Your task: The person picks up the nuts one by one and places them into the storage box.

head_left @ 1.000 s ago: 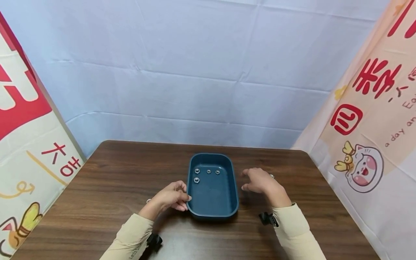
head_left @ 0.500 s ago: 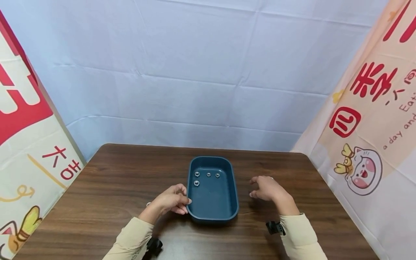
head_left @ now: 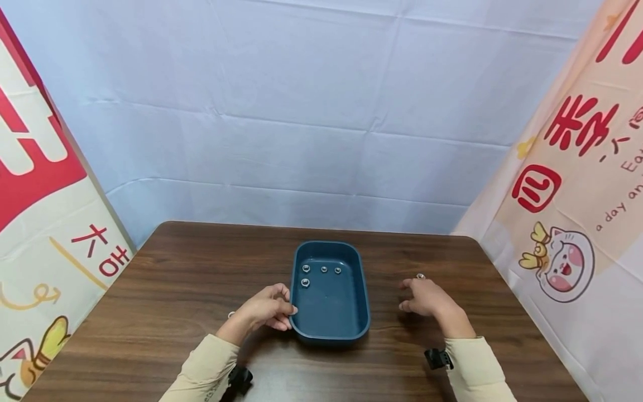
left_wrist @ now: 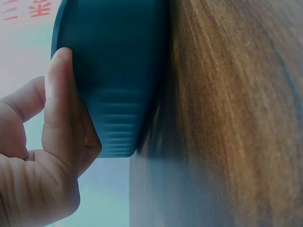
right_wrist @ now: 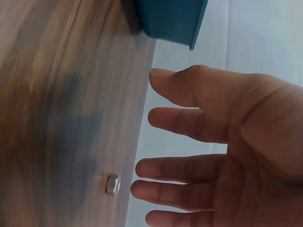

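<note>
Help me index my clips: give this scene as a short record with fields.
Left hand: grips the left rim of the dark blue rectangular plastic tray, toward its near end.
Right hand: holds nothing, right of the tray and apart from it.
In tray: four silver hexagonal metal nuts.
On brown wood-grain table: another such nut, just beyond the right hand.
Backdrop: pale hanging cloth.

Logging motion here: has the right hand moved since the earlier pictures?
Yes: against the table in the head view, the right hand has moved rightward, away from the blue tray.
</note>
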A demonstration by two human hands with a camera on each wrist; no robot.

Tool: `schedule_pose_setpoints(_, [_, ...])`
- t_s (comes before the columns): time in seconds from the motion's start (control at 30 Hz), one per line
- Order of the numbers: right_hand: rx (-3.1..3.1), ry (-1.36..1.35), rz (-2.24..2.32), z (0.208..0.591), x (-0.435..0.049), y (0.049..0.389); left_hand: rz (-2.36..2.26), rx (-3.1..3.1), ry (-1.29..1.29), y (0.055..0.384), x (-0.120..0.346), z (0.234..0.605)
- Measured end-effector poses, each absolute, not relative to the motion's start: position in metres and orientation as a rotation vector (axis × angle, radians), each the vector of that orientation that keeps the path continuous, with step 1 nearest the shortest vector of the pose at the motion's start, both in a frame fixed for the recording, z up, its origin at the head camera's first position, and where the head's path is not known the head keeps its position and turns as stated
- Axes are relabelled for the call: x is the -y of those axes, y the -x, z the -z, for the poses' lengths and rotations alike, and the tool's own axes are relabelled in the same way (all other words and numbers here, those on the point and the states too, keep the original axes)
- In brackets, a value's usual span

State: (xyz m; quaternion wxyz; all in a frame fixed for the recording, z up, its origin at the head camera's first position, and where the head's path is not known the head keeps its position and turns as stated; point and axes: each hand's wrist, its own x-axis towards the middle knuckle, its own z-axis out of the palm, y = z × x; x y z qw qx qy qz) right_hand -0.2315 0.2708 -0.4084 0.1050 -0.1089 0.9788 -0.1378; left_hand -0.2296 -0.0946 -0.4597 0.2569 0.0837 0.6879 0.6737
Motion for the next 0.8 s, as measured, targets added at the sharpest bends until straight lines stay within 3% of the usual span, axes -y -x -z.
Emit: schedule_pose_setpoints(0.8, [-3.002, 0.136, 0.808, 0.434, -0.321, 0.253, -1.824, -1.863, -0.219, 0.229, 0.094, 0.458])
